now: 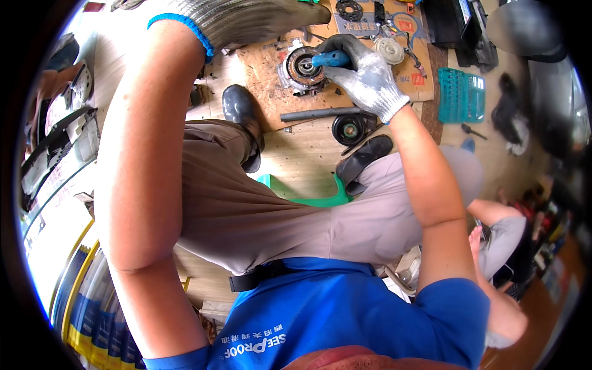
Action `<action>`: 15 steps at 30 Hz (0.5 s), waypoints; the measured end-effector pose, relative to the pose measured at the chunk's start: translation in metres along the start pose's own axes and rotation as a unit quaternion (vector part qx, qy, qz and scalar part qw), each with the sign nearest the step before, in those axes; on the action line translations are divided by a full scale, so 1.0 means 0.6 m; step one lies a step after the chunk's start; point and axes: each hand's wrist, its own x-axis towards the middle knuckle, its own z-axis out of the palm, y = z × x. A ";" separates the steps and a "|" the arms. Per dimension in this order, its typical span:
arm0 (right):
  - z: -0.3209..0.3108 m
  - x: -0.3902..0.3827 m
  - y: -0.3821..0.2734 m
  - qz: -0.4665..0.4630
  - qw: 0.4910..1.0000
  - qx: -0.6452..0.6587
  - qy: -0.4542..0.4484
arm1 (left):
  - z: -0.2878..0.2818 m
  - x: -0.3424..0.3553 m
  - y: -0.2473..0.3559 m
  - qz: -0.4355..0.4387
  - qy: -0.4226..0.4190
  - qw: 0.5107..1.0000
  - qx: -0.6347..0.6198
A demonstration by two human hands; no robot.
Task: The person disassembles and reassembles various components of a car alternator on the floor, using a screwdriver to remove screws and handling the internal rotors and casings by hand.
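My right hand [361, 77], in a grey-and-white glove, grips a blue-handled tool [330, 60], whose metal end is at the centre of a round metal housing [303, 71] on a worn cardboard sheet [265, 80]. My left hand [259, 21], in a gloved blur at the top edge, is above and left of the housing; its fingers are smeared, so their grip is unclear. A pale round part [388, 50] lies right of my right hand. A dark bar [317, 112] and a black pulley [348, 130] lie below it.
A teal tool case [461, 94] lies on the floor at right, near dark parts [512, 114]. My boots [237, 105] flank the cardboard's near edge, above a green plastic stool [327, 196]. Another person's bare leg and arm [499, 290] are at lower right. Panels stand at left [61, 132].
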 end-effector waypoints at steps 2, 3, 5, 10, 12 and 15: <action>0.002 -0.001 -0.001 -0.017 1.000 0.013 -0.008 | 0.003 -0.001 0.000 -0.004 -0.003 1.000 -0.006; 0.004 -0.001 0.000 -0.028 1.000 -0.007 -0.012 | 0.004 -0.001 0.000 -0.011 -0.007 1.000 -0.002; 0.006 0.000 0.001 -0.056 0.997 -0.047 -0.031 | 0.005 -0.002 0.002 -0.019 -0.013 1.000 -0.005; 0.015 -0.004 -0.006 -0.070 0.992 -0.088 -0.059 | -0.002 0.005 0.006 -0.037 -0.049 0.998 -0.006; 0.019 -0.008 -0.007 -0.069 0.990 -0.102 -0.064 | -0.004 0.009 0.007 -0.047 -0.057 0.997 0.010; 0.024 -0.004 0.002 -0.058 0.993 -0.069 -0.079 | -0.005 0.005 0.003 -0.047 -0.060 0.997 0.006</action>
